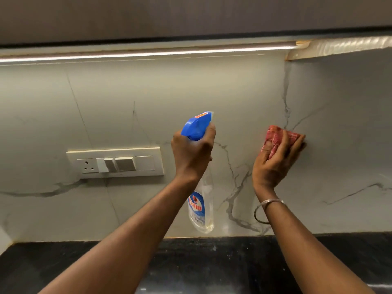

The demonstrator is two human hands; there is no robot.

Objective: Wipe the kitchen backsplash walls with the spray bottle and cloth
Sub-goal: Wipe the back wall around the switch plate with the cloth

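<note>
Head view: a clear plastic spray bottle (200, 209) was held upright in front of the backsplash (212, 92), above the black table (212, 262) and clear of it. It was gripped at the neck by the left hand (192, 153), the fingers (210, 130) being curled round it just under the glossy blue trigger head. "Colin" could be read in red letters on the bottle's blue and white label. An orange sticker was seen on top of the nozzle, but its print was too small to read.

A folded red cloth (275, 136) with a pale woven check was pressed flat against the backsplash by the right hand (275, 160), to the right of the bottle. It was pinched between the thumb and the nearly straight fingers (294, 143). A thin silver bangle (265, 209) was worn loosely on that wrist.

The backsplash was made of smooth, pale marble-look slabs crossed by grey veins, with a corner joint just above the cloth. A cream rectangular switch plate (115, 163) with a round-pin socket and rocker switches was mounted to the left. A lit strip light (148, 53) ran under the dark cabinet above.
</note>
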